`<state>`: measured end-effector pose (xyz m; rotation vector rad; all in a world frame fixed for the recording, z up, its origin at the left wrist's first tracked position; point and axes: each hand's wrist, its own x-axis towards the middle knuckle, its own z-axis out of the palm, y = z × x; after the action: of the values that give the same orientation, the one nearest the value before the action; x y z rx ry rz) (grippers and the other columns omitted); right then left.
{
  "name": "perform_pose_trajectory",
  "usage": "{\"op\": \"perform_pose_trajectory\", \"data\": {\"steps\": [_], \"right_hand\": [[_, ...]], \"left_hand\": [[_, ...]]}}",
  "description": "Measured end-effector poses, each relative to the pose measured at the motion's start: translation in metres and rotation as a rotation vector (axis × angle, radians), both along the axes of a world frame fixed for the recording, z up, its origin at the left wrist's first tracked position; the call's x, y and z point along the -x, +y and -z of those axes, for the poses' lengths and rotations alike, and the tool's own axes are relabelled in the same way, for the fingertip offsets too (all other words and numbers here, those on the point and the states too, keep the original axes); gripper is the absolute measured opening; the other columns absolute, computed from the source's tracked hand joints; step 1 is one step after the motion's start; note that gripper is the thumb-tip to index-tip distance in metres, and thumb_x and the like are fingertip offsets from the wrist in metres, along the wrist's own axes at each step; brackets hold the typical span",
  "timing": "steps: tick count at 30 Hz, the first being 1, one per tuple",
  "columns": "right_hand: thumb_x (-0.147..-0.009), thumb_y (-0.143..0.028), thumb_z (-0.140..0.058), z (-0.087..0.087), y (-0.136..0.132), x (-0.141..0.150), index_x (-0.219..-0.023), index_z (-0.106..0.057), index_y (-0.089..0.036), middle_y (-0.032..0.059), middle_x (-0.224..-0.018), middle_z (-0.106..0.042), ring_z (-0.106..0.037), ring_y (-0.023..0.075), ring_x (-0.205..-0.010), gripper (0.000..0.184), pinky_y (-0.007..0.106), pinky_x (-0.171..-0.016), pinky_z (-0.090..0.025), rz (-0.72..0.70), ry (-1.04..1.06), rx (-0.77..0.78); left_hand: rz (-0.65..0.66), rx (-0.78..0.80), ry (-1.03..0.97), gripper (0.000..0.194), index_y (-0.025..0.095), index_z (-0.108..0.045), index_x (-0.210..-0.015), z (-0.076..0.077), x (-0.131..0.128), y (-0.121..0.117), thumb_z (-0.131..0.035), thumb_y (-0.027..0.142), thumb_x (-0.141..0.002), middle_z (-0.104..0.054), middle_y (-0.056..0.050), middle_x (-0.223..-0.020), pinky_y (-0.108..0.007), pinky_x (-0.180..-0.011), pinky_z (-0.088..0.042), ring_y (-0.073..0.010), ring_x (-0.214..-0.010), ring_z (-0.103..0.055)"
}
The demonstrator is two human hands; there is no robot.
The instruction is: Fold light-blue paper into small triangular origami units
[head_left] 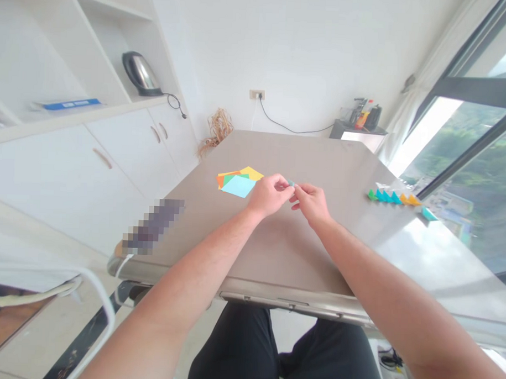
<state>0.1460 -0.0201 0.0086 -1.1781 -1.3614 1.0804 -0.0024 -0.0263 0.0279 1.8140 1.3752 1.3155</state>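
Above the middle of the grey table (276, 251), my left hand (269, 194) and my right hand (310, 201) meet, both pinched on a small folded piece of teal paper (291, 183). Most of that piece is hidden between my fingertips. A stack of coloured paper squares (239, 181), light blue on top with orange, green and yellow under it, lies just left of my left hand. To the right, near the table's edge, stands a row of folded paper triangles (392, 197) in green, teal and orange. One more teal folded piece (428, 214) lies apart beyond that row.
White cabinets with a kettle (139, 74) and a blue folder (71, 103) stand on the left. A wall socket with a cable (257, 94) is behind the table. A small stand with bottles (361, 118) sits at the back right. A large window (478, 164) runs along the right.
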Motion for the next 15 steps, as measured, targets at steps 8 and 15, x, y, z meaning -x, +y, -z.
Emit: {"op": "perform_pose_trajectory", "data": {"steps": [8, 15], "right_hand": [[-0.075, -0.046, -0.077, 0.004, 0.017, -0.038, -0.067, -0.069, -0.018, 0.0004, -0.06, -0.056, -0.057, 0.0132, -0.058, 0.03, 0.029, -0.057, -0.056, -0.051, 0.171, 0.09], [-0.072, -0.043, -0.082, 0.012, 0.018, -0.041, -0.077, -0.068, -0.018, 0.0027, -0.066, -0.07, -0.066, 0.0149, -0.058, 0.029, 0.029, -0.061, -0.057, 0.014, 0.066, 0.036]], "left_hand": [[0.185, -0.01, 0.005, 0.011, 0.021, -0.068, -0.083, 0.013, -0.027, 0.028, -0.073, 0.028, -0.077, -0.075, -0.004, -0.091, -0.032, -0.077, -0.052, -0.0187, -0.084, -0.07], [0.222, 0.246, -0.378, 0.019, 0.018, -0.065, -0.091, 0.034, -0.031, 0.028, -0.075, 0.021, -0.074, -0.074, -0.006, -0.087, -0.034, -0.074, -0.057, -0.0188, -0.079, -0.071]]}}
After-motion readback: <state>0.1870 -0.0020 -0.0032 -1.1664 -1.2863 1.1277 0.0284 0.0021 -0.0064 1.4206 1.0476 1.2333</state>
